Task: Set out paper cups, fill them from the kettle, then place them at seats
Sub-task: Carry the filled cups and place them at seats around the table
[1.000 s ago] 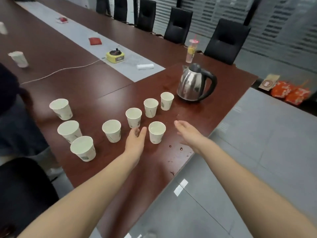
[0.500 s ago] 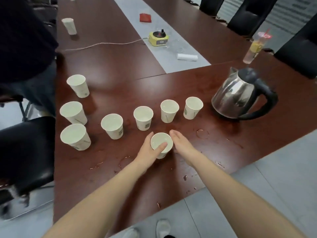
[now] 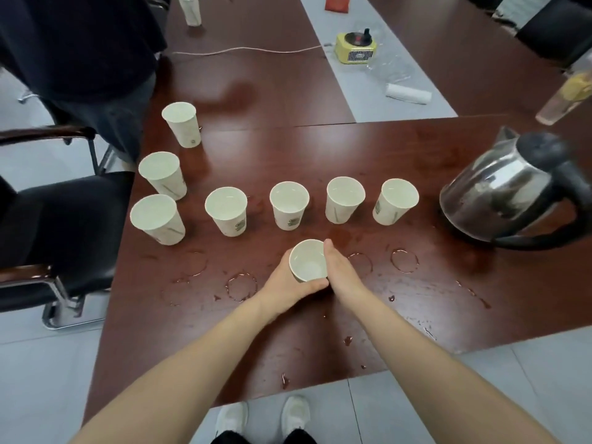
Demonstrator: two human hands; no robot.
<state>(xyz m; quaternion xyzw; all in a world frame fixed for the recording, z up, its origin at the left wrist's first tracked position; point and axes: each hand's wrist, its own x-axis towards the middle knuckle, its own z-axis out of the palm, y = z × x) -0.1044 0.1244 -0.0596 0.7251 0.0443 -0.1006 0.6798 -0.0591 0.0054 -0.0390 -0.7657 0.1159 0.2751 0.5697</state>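
The left hand (image 3: 282,283) curls round the nearest paper cup (image 3: 308,261), thumb wrapped across its near side. The right hand (image 3: 341,274) lies flat against the cup's right wall, fingers straight. The cup is low over the desk (image 3: 384,149), just before a row of cups (image 3: 289,205), with the kettle (image 3: 509,187) well to the right. Wet rings (image 3: 242,286) surround it. Squeezing could buckle the thin wall and slop water, and damp paper may slip.

I see my left hand (image 3: 285,283) wrapped round a cup (image 3: 308,260), my right hand (image 3: 341,274) flat against it, seven cups beyond, the kettle (image 3: 506,190) at right.
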